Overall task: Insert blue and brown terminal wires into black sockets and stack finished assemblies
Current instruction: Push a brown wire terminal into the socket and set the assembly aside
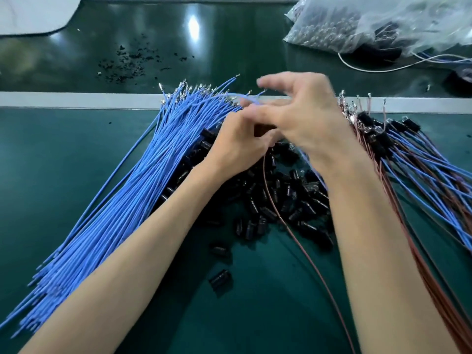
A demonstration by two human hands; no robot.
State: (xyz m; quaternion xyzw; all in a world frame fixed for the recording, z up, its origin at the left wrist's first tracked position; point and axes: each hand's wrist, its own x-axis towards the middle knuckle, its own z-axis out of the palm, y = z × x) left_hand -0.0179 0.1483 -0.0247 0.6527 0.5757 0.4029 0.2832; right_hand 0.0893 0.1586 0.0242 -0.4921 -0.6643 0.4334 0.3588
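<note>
— green mat [63, 175] nearest. what's on it?
— blue wires [122, 200] fanned at left, loose black sockets [268, 200] heaped mid-mat, finished assemblies [408, 154] stacked at right.
— hands?
— over the socket heap. left hand [237, 141] curled, one brown wire [293, 238] running up into its grip. right hand [306, 116] half spread, a single blue wire [242, 97] at its thumb; blurred, cannot tell if pinched.
— farther?
— grey strip [76, 99], then black crumbs [132, 62] on a darker belt [229, 34]. clear bag [370, 24] of small parts, far right.
</note>
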